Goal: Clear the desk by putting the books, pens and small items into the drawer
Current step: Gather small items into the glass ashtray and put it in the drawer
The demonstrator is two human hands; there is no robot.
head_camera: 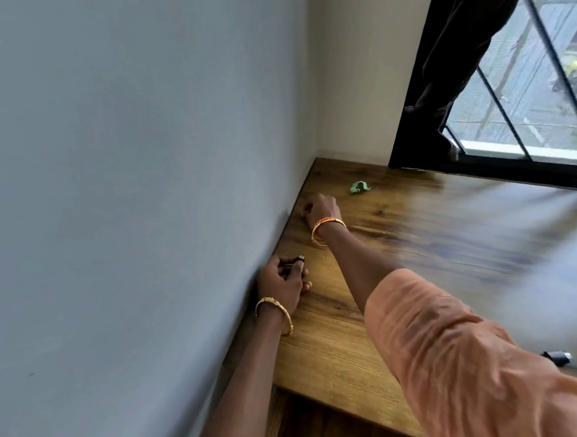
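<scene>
wood-grain tabletop (415, 245) runs along a grey wall (128, 193) to a corner by a dark-framed window (509, 123). the left hand (282, 282) rests near the wall, fingers curled round a small dark item with a metal tip (296, 260). the right hand (320, 208) reaches further toward the corner, fingers bent onto the tabletop; whether it grips anything cannot be told. a crumpled green scrap (359, 187) lies just beyond it. a dark plug-like object (560, 357) sits at the right edge.

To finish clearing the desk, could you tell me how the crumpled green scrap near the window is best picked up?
Pinch the green scrap by its raised crumpled ridge, coming from above; it lies loose on the desk, apart from the right hand, so probably nothing blocks a top pinch.
</scene>
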